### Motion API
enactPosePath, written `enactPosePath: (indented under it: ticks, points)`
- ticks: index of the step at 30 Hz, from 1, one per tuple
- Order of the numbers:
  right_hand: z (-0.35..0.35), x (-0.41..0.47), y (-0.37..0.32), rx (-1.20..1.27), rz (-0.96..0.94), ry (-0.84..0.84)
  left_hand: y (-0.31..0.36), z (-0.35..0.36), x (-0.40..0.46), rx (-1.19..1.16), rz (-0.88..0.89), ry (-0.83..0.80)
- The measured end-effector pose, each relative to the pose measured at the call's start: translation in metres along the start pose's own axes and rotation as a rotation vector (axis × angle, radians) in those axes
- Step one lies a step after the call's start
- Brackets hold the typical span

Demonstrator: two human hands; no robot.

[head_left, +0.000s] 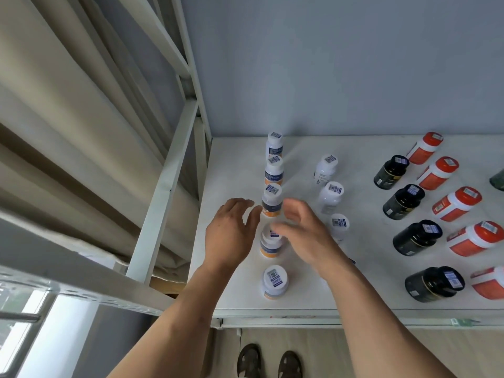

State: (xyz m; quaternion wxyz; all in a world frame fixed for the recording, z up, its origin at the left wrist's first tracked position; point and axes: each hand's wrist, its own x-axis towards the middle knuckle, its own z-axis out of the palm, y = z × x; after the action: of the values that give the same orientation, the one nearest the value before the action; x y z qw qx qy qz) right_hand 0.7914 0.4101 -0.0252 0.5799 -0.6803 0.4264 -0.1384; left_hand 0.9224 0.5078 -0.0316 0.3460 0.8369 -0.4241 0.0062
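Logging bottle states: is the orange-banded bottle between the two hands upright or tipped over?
Upright: the bottle stands on the shelf, white cap facing up. Left hand and right hand flank it; contact unclear.

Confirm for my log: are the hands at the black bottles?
No: the left hand and right hand flank a white orange-banded bottle, left of the black bottles.

one bottle [270, 245] stands on the shelf [234, 165] between the left hand [231, 233] and the right hand [302, 233]. a near bottle [275, 282] sits before it, between the wrists. three far bottles [272, 200] stand behind the fingertips, one after another toward the wall. just right of the right hand runs a second line of bottles [330, 196], and well right of that, two rows of jars [403, 201]. a shelf post [163, 192] rises left of the left hand.
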Motion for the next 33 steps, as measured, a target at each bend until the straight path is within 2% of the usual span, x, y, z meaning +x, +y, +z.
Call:
enactPosePath:
  ticks: [3,9,14,20,25,30,33]
  points:
    - [-0.004,0.024,-0.014,-0.038,0.007,0.097,0.004,0.0,0.01,-0.149,-0.146,-0.051]
    - [0.009,0.063,-0.014,-0.216,0.077,0.001,0.015,-0.002,0.029,-0.381,-0.328,-0.132]
    - [0.009,0.07,-0.011,-0.188,0.007,0.057,0.019,-0.004,0.044,-0.463,-0.334,-0.209]
    - [0.002,0.031,-0.036,-0.21,-0.119,0.149,0.035,-0.016,0.054,-0.738,-0.294,-0.328]
    - [-0.013,0.006,-0.035,-0.116,-0.136,0.061,0.039,-0.023,0.059,-0.883,-0.345,-0.342]
    - [-0.015,-0.003,-0.04,-0.101,-0.162,0.155,0.047,-0.027,0.055,-0.911,-0.33,-0.408]
    - [-0.022,-0.009,-0.044,-0.061,-0.175,0.086,0.05,-0.032,0.057,-0.979,-0.316,-0.4]
